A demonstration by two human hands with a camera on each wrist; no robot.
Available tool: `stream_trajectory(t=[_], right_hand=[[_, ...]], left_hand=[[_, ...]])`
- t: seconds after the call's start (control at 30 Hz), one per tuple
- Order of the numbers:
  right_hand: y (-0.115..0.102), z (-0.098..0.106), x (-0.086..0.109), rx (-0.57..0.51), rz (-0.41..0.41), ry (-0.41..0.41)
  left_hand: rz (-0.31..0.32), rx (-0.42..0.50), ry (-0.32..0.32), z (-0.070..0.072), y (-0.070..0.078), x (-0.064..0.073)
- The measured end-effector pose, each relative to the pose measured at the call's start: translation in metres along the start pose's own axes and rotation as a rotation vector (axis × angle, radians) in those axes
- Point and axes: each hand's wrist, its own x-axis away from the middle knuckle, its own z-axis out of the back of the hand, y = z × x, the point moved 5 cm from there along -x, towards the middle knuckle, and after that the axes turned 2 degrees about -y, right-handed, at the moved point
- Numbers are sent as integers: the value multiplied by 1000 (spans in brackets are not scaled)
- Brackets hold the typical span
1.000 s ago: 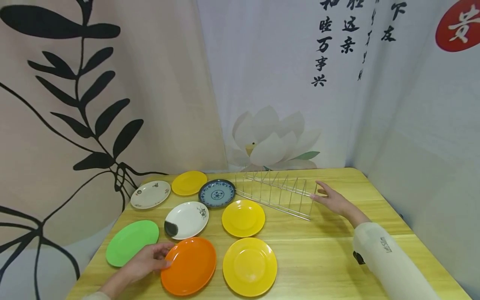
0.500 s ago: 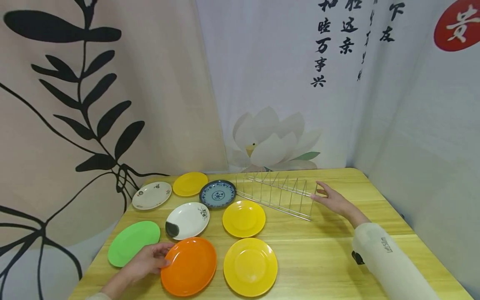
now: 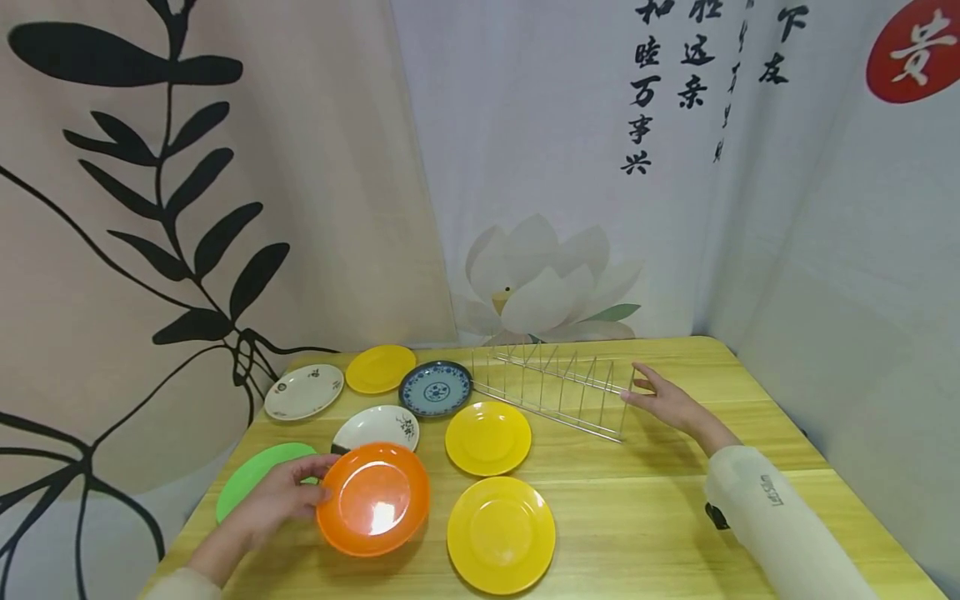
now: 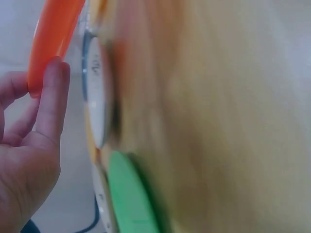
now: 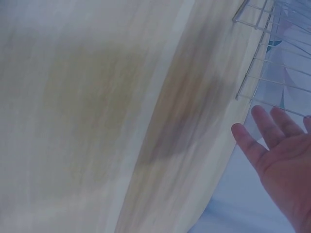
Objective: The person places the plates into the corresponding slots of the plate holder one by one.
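Note:
My left hand [image 3: 281,496] pinches the left rim of an orange plate [image 3: 373,500], thumb on one face and fingers behind. The plate is raised off the table and tilted, overlapping a white plate [image 3: 378,427] with a dark patch. In the left wrist view, the orange plate [image 4: 53,39] is nearly edge-on between thumb and fingers. My right hand [image 3: 667,404] is at the right end of a wire dish rack [image 3: 555,387]. In the right wrist view its fingers [image 5: 252,145] are extended and spread, tips right at the end wire.
A green plate [image 3: 255,475] lies behind my left hand. Yellow plates [image 3: 501,533], a blue patterned plate [image 3: 436,388] and another white plate [image 3: 303,392] lie on the wooden table [image 3: 637,533]. Printed curtains [image 3: 555,167] hang behind and at the right.
My left hand has lifted the orange plate off the table and tilted it, moving it slightly away from me. My right hand and the dish rack stay put.

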Motion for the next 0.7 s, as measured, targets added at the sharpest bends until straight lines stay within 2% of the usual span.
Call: stream_trajectory(t=[0.1,0.2,0.33,0.47,0.7], right_hand=[[0,0,0,-1,-4,-2],[1,-1,0,-3,-7,-3],[3,-1,0,-6,-9,-2],[3,-1,0,-6,-5,1],[1,-2,1,-9,-2,3]], left_hand=[[18,-4,48,0,11,-9],[2,7,67,-6,25,-20],[-63,40,39,-19,46,-36],[-96,81,29,-32,63,-54],[-97,194,105,-52,87,-84]])
